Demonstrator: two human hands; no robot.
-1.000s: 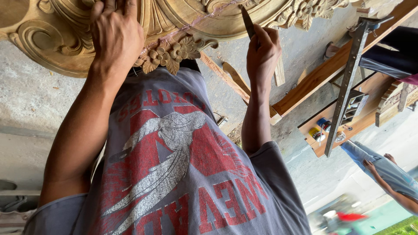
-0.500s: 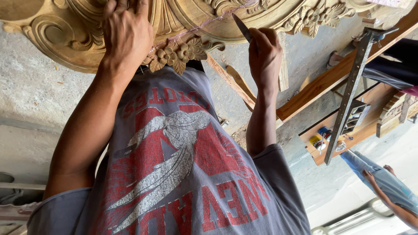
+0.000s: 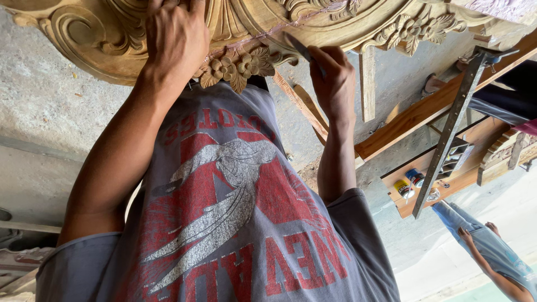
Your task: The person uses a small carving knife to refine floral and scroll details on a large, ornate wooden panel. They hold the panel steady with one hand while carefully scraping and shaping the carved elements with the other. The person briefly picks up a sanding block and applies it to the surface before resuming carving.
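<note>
1. I see the carved wooden panel spanning the top of the view, now sitting a little further left and lower in frame than a second ago; the camera has shifted rather than the work.
2. The right hand is closed around a thin chisel, its tip against the carving just right of the flower cluster, much as before.
3. The left hand stays pressed flat on the scrollwork, fingers spread, bracing the panel.
4. To me the carving carries on at one spot.
5. Far right, a metal clamp lies across planks.
</note>
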